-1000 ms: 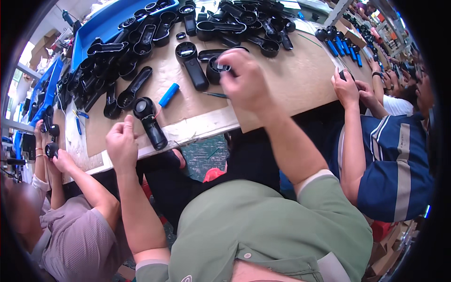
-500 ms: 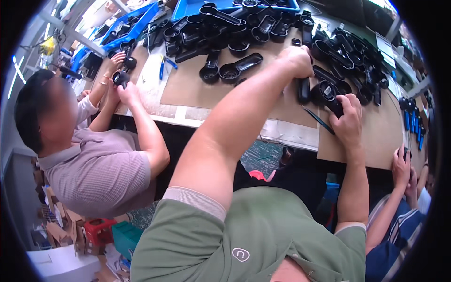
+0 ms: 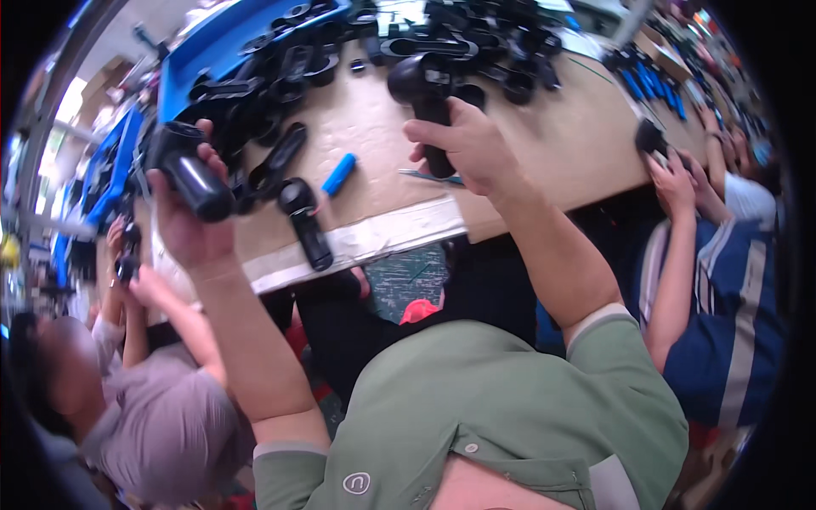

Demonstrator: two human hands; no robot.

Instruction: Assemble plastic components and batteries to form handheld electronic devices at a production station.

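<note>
My left hand (image 3: 194, 234) is raised above the table on the left, fingers wrapped round a black plastic housing (image 3: 197, 177) with a round head and a thick rounded handle. My right hand (image 3: 476, 153) grips another black housing (image 3: 422, 83) by its handle, round head pointing away from me. Something pale shows inside that head. Between my hands, a third black housing (image 3: 304, 223) lies with its handle over the table's near edge. Beside it is a blue cylinder (image 3: 339, 173). Thin tweezers (image 3: 430, 177) lie partly behind my right hand.
Heaps of black housings (image 3: 429, 47) cover the far side of the brown-covered table (image 3: 544, 157). A blue tray (image 3: 178, 81) stands at the back left. Blue-handled tools (image 3: 653, 92) lie far right. Co-workers sit close on both sides, one hand (image 3: 676, 183) holding a black part.
My left hand has drawn back from the far pile to the left and now holds a housing. My right hand has lifted its housing off the table. The whole view has swung.
</note>
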